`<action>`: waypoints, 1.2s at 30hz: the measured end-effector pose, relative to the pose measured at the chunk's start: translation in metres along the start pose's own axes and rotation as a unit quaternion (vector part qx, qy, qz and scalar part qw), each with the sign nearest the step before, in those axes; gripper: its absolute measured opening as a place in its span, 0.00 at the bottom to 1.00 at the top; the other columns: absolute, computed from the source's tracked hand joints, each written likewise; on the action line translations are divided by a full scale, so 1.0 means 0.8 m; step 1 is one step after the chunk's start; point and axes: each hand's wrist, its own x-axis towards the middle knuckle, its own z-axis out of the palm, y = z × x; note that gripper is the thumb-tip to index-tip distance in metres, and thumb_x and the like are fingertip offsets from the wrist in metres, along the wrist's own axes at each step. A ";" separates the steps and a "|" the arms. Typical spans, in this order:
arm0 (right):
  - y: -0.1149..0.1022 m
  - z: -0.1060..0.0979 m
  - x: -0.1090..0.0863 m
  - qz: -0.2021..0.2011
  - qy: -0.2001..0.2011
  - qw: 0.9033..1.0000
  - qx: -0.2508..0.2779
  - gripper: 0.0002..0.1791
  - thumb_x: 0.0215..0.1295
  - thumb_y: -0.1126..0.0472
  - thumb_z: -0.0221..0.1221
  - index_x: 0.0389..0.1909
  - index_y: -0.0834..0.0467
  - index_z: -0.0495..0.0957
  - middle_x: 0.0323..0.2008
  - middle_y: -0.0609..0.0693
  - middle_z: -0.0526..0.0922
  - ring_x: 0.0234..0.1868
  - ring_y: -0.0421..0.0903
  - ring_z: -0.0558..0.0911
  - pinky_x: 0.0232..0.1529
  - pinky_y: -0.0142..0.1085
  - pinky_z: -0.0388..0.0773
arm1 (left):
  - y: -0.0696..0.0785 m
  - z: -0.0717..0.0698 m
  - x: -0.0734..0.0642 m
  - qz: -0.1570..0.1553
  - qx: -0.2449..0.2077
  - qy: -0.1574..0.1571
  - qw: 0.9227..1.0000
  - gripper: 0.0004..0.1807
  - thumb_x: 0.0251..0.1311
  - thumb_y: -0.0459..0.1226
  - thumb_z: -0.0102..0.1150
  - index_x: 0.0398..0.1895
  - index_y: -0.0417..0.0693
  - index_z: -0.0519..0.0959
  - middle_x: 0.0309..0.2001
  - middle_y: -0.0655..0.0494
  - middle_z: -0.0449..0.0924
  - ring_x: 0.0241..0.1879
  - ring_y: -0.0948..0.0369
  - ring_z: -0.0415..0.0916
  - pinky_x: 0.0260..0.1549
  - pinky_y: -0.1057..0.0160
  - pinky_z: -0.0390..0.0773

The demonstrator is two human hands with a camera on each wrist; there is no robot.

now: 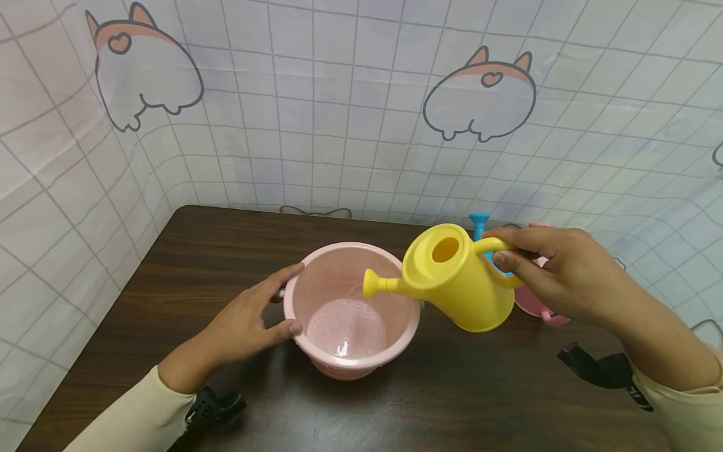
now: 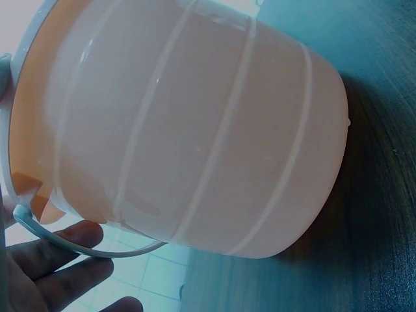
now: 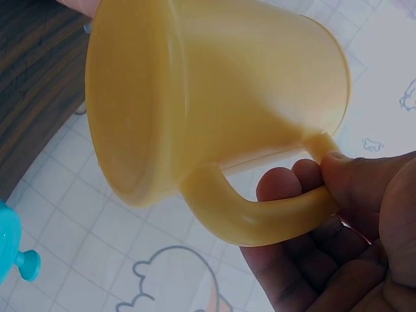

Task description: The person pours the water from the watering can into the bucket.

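My right hand (image 1: pixel 565 270) grips the handle of a yellow watering can (image 1: pixel 480 295), its fingers curled round the loop as the right wrist view also shows. The can is tilted left, its spout head over the opening of a pink bucket (image 1: pixel 347 362). Thin streams of water fall from the spout, and rippled water (image 1: pixel 344 326) covers the bucket's bottom. At the bucket's left side my left hand (image 1: pixel 240 326) holds the rim, thumb at the near part and fingers at the far part. A thin bail handle (image 2: pixel 49 237) hangs by these fingers in the left wrist view.
Behind the right hand, a blue watering can (image 1: pixel 479 221) and a pink one (image 1: pixel 531 302) stand partly hidden on the dark wooden table (image 1: pixel 226 251). A white gridded cloth (image 1: pixel 350 125) with cartoon prints rises along the table's back and left edges.
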 end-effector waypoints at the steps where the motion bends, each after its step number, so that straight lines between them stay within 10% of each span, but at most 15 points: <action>1: 0.000 0.000 0.000 -0.001 0.000 1.000 0.000 0.24 0.57 0.73 0.71 0.56 0.59 0.85 0.36 0.42 0.85 0.31 0.36 0.83 0.28 0.25 0.77 | 0.000 0.000 0.000 0.000 0.000 0.000 1.000 0.47 0.63 0.58 0.66 0.82 0.65 0.54 0.74 0.49 0.66 0.57 0.50 0.80 0.52 0.43 0.79; 36: 0.000 -0.001 0.002 -0.002 -0.005 1.000 -0.003 0.24 0.58 0.73 0.71 0.57 0.59 0.85 0.38 0.43 0.87 0.32 0.35 0.84 0.29 0.25 0.78 | 0.001 0.000 -0.001 -0.009 0.002 0.000 1.000 0.47 0.63 0.57 0.66 0.82 0.66 0.54 0.73 0.49 0.66 0.56 0.49 0.80 0.50 0.43 0.80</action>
